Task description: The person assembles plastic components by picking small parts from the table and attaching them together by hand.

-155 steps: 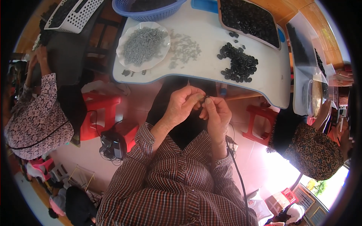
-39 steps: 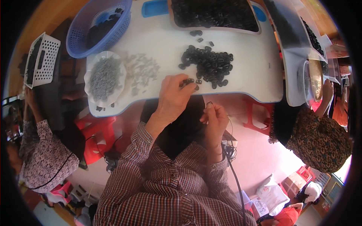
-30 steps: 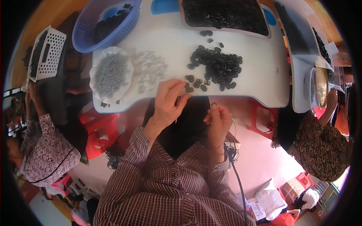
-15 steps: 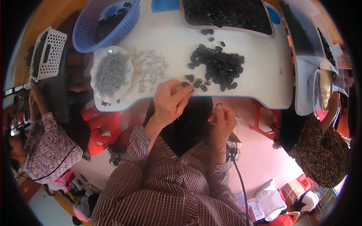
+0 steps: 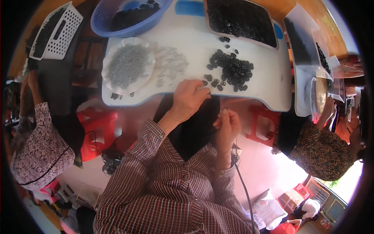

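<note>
Left hand [image 5: 188, 100] at tabletop's [image 5: 193, 35] near edge, right hand [image 5: 228, 126] off it; both seen half-curled, contents indeterminable. One black-piece pile [image 5: 232, 69] counted thereon.

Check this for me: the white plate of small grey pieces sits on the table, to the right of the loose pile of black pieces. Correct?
Not quite: the head view shows the white plate of small grey pieces on the table, but to the left of the loose pile of black pieces.
</note>
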`<control>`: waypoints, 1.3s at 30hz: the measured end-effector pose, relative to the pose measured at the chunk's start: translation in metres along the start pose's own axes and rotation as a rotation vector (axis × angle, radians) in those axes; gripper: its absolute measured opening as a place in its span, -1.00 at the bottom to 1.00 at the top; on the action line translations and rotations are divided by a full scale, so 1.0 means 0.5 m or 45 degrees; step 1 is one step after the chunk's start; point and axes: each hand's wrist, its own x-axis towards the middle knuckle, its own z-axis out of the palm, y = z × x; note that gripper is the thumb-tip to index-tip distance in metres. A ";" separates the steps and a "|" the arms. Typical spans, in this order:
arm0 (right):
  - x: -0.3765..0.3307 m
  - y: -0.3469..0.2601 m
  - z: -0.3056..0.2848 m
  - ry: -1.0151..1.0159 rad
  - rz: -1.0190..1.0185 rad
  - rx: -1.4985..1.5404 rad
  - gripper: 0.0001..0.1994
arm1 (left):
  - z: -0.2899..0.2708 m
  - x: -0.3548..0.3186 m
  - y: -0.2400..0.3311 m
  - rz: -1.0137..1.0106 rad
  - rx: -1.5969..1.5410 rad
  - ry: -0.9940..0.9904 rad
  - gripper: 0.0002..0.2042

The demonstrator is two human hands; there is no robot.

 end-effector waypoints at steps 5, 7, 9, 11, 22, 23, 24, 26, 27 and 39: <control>-0.020 -0.014 0.024 -0.075 -0.041 -0.033 -0.83 | -0.024 -0.017 0.009 -0.099 -0.229 0.173 -0.80; -0.025 -0.017 0.027 -0.094 -0.046 -0.034 -0.84 | -0.049 -0.029 0.035 -0.687 -0.781 -0.030 -0.87; -0.031 -0.021 0.031 -0.127 -0.017 0.056 -0.85 | -0.066 -0.037 0.055 -0.901 -1.066 -0.066 -0.87; -0.038 -0.025 0.037 -0.165 -0.040 0.076 -0.86 | -0.075 -0.046 0.062 -1.112 -1.349 -0.102 -0.86; -0.066 -0.051 0.051 -0.236 -0.179 0.145 -0.88 | -0.095 -0.082 0.081 -1.062 -1.450 -0.227 -0.66; -0.067 -0.050 0.051 -0.245 -0.174 0.160 -0.88 | -0.095 -0.083 0.083 -1.060 -1.448 -0.226 -0.66; -0.069 -0.049 0.050 -0.252 -0.170 0.173 -0.88 | -0.094 -0.084 0.085 -1.026 -1.442 -0.211 -0.66; -0.070 -0.048 0.048 -0.252 -0.168 0.179 -0.88 | -0.094 -0.085 0.086 -0.990 -1.434 -0.195 -0.66; -0.071 -0.048 0.048 -0.255 -0.164 0.185 -0.87 | -0.095 -0.085 0.087 -0.990 -1.421 -0.202 -0.68; -0.077 -0.053 0.053 -0.279 -0.122 0.213 -0.85 | -0.091 -0.097 0.059 -1.017 -1.654 -0.218 -0.72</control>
